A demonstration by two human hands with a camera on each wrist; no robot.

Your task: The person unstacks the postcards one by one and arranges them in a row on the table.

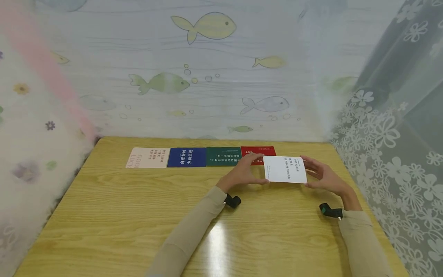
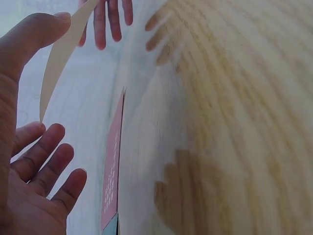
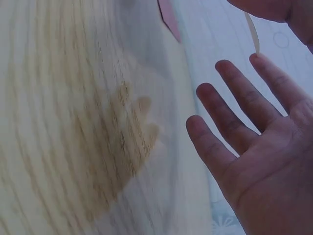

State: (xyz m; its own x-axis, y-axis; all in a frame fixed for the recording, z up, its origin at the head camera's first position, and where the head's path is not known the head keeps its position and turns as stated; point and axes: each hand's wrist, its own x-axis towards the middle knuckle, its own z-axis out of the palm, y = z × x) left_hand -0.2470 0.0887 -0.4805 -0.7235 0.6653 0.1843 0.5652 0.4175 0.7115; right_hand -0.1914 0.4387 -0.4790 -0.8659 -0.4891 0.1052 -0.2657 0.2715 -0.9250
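Note:
A white card [image 1: 285, 169] with lines of dark print is held level above the table, and in the left wrist view the card [image 2: 61, 63] appears slightly bowed. My left hand [image 1: 242, 173] pinches its left side by the corners, thumb at the near one and a finger at the far one. At the opposite side my right hand [image 1: 325, 177] grips it the same way. The other fingers of the right hand [image 3: 269, 127] are spread apart from the card. Just behind the white card lies a red card [image 1: 264, 150], partly hidden by it and my left hand.
A green card [image 1: 223, 157], a blue card [image 1: 187, 157] and a pale pink card [image 1: 149, 157] lie side by side with the red one along the back of the wooden table [image 1: 138, 215]. Behind the table hangs a fish-patterned curtain [image 1: 207, 57]; a flowered curtain [image 1: 398, 134] borders the right.

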